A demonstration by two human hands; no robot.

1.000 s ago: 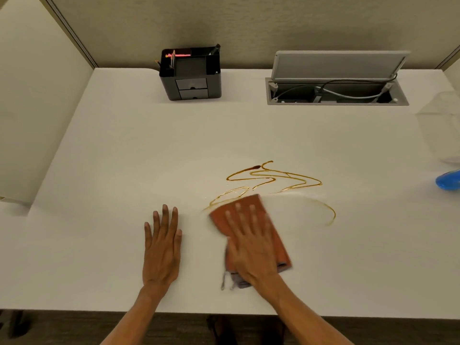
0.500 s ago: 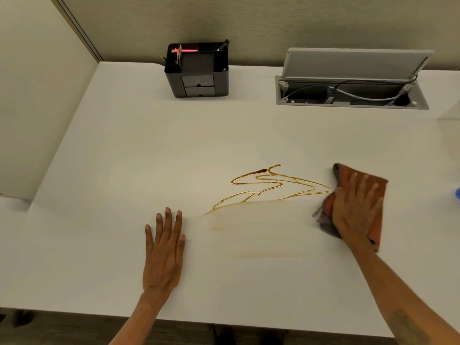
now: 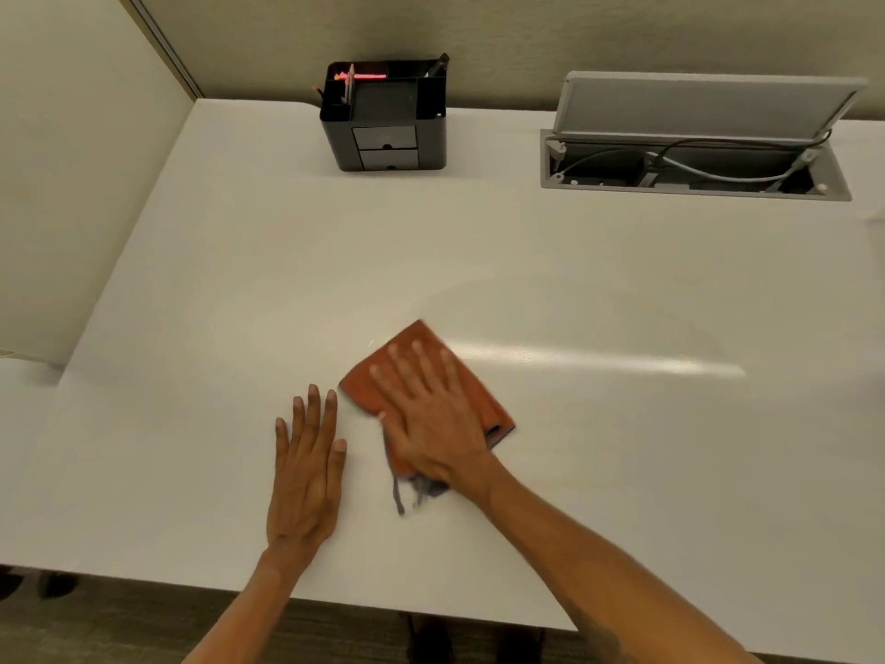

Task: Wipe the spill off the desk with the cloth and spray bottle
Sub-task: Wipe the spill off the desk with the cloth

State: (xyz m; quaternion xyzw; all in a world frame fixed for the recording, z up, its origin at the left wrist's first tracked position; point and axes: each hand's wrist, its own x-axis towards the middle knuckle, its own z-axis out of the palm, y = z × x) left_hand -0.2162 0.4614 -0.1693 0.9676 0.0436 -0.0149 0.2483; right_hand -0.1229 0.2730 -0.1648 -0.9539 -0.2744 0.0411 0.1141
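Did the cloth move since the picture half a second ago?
Yes. The cloth, under the right hand, went left: it was below the cable box, and now it lies below the organizer, close beside the left hand.

no readable text, labels, brands or numbers anywhere

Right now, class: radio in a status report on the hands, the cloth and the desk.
Right hand flat on orange cloth, pressing. Left hand flat on desk, empty. No brown spill showing. Nothing in the way.
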